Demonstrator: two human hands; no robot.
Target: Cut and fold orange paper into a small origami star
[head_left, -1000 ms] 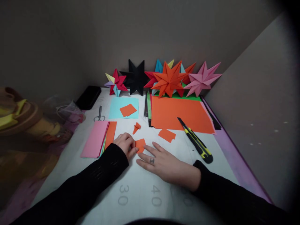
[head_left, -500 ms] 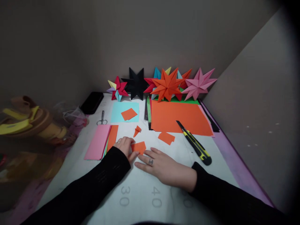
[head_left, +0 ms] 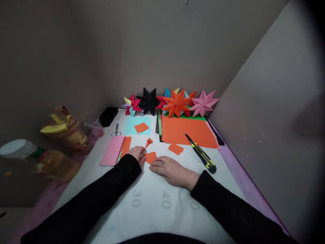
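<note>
A small piece of orange paper (head_left: 151,157) lies flat on the white mat between my hands. At its left edge my left hand (head_left: 137,154) has its fingers curled, with finger and thumb on the paper. My right hand (head_left: 172,170) lies low and flat, fingers stretched out and their tips at the paper's lower right edge; its thumb is hidden. Just beyond is a small folded orange piece (head_left: 149,142). Another orange scrap (head_left: 175,149) lies to the right, and one more orange scrap (head_left: 141,127) rests on a light blue sheet (head_left: 129,125).
A yellow-black utility knife (head_left: 201,154) lies across the mat near the orange sheets (head_left: 188,130). Small scissors (head_left: 116,130) and pink paper strips (head_left: 111,152) are left. Folded paper stars (head_left: 176,103) line the wall. A phone (head_left: 108,116), pot (head_left: 67,130) and jar (head_left: 38,159) stand far left.
The camera view has shifted, bringing the jar into sight. My right hand's fingers have drawn closer together against the paper. My left hand remains at the paper's left edge.
</note>
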